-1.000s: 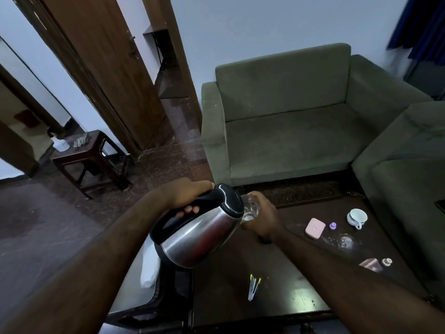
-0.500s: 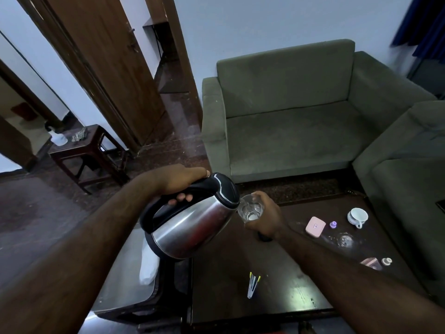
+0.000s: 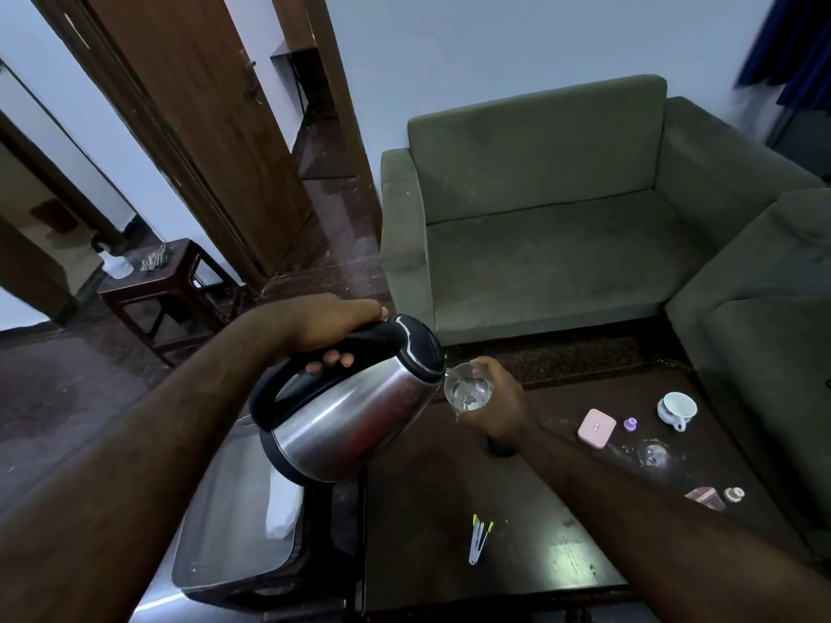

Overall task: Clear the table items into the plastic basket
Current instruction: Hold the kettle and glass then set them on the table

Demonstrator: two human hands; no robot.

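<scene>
My left hand (image 3: 330,326) grips the black handle of a steel kettle (image 3: 355,415), tilted with its spout against a clear glass (image 3: 467,388). My right hand (image 3: 499,406) holds that glass above the dark table (image 3: 427,510); some water shows inside it. On the table lie a pink case (image 3: 596,428), a small purple cap (image 3: 630,424), a white cup (image 3: 676,409), another clear glass (image 3: 654,454), a pinkish box (image 3: 706,496) with a small round lid (image 3: 734,493), and some pens (image 3: 479,537). I see no basket for certain.
A grey tray-like bin (image 3: 225,532) with a white cloth (image 3: 281,510) sits low at the table's left. A green sofa (image 3: 539,218) stands behind, another sofa (image 3: 764,353) at right. A small wooden stool (image 3: 171,281) stands by the doorway on the left.
The kettle and glass have risen a little and shifted together; the kettle stays tilted at the glass, which now holds a bit more water.
</scene>
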